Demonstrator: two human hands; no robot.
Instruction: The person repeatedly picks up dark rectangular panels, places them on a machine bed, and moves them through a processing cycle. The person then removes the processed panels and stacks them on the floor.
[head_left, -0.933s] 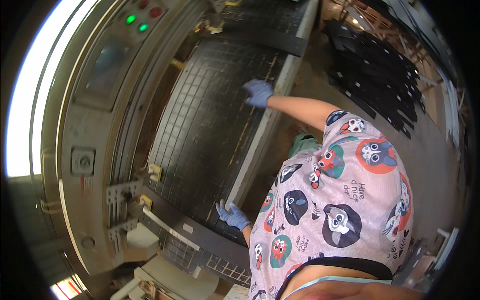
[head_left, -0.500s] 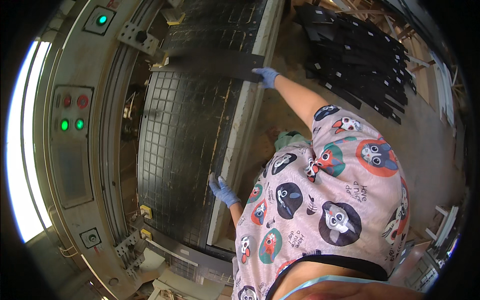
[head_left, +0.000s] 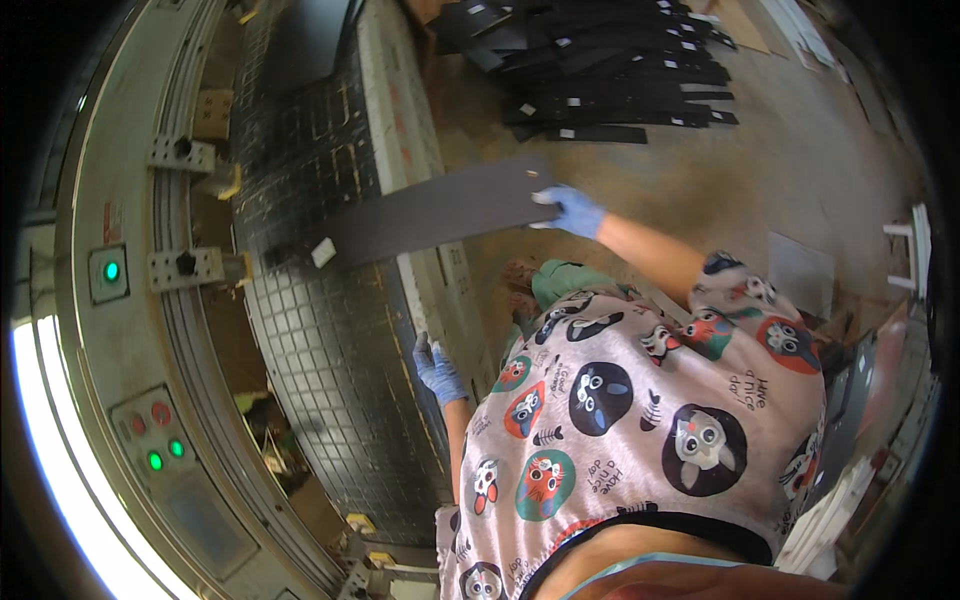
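Note:
My right hand (head_left: 573, 213), in a blue glove, grips the right end of a long dark flat board (head_left: 440, 205). The board slants over the machine's black gridded bed (head_left: 330, 330), and its held end sticks out past the pale side rail (head_left: 425, 270). A small white label (head_left: 323, 252) lies near the board's left end, which is blurred. My left hand (head_left: 437, 372), also gloved, is at the bed's near edge with its fingers extended and nothing in them.
On the left runs a machine frame with a control panel (head_left: 165, 440) of lit green buttons. Perforated metal brackets (head_left: 185, 267) jut toward the bed. Another dark panel (head_left: 310, 40) lies farther along it. A pile of dark labelled boards (head_left: 620, 75) covers the floor beyond.
My right hand has drawn the board rightward, past the bed's edge, and its white label now shows. My left hand stays by the edge. The view has turned.

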